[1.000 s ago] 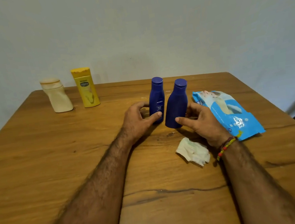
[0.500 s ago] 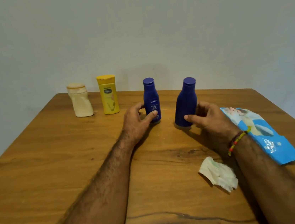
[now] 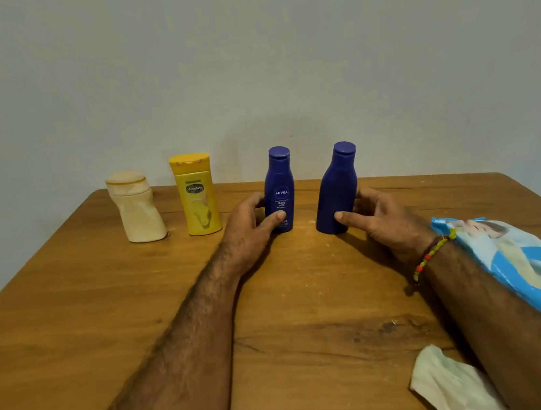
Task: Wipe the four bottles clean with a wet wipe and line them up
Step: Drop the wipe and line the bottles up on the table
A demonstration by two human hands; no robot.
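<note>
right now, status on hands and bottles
Left hand grips labelled blue bottle; right hand grips plain blue bottle. Four bottles in a row. Nothing blocking.

Bare, hairy forearms; a red-and-yellow beaded bracelet (image 3: 430, 258) circles the right wrist.

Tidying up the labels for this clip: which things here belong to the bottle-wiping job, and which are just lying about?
Part of the job:
cream bottle
yellow Vaseline bottle
Nivea bottle, held by left hand
plain blue bottle, held by right hand
used wipe
wipes pack

Just there:
wooden table
</note>
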